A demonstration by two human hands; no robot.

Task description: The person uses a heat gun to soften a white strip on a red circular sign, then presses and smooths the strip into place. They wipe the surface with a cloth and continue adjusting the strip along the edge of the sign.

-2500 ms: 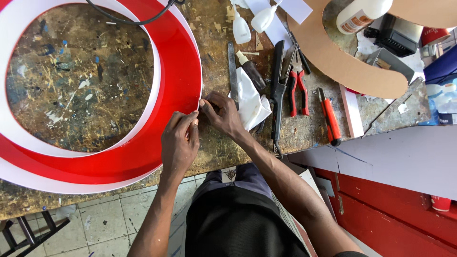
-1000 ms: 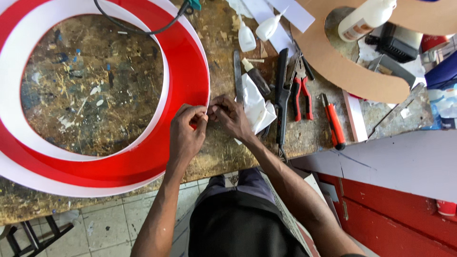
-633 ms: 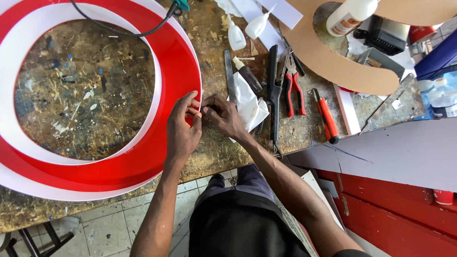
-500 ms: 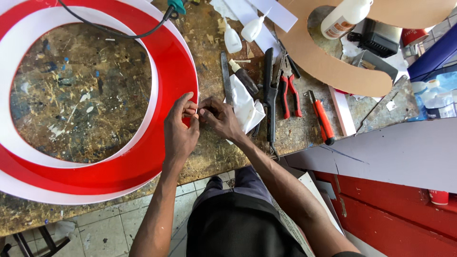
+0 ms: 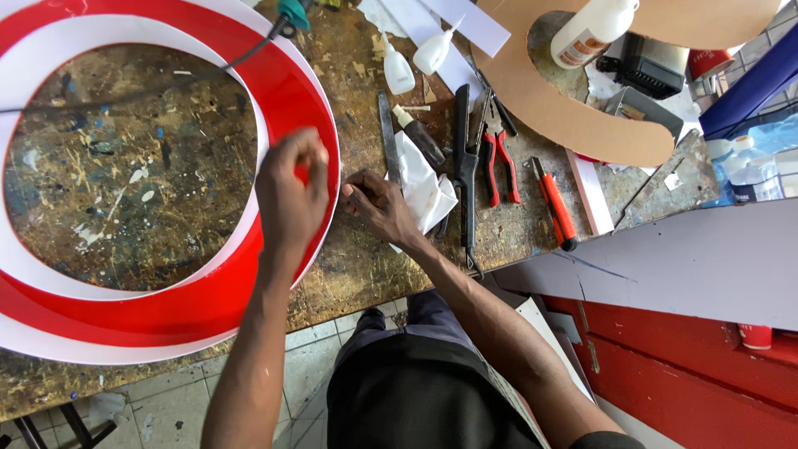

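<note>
A big red ring with white rims (image 5: 208,308) lies flat on the paint-spattered workbench (image 5: 366,274). My left hand (image 5: 291,195) is raised over the ring's right side, fingers curled into a loose fist; whether it pinches anything is hidden. My right hand (image 5: 378,204) rests on the bench just right of the ring's outer white edge, fingertips pinched together at that edge. A crumpled white cloth (image 5: 424,187) lies right behind my right hand.
Red-handled pliers (image 5: 499,162), black shears (image 5: 464,175), an orange utility knife (image 5: 555,204), small glue bottles (image 5: 399,73) and a larger white bottle (image 5: 592,32) lie right of the ring. A brown cardboard arc (image 5: 540,108) sits beyond. A black cable (image 5: 208,71) crosses the ring.
My left hand has lifted off the ring's edge and moved up and left, away from my right hand. The right hand stays at the edge.
</note>
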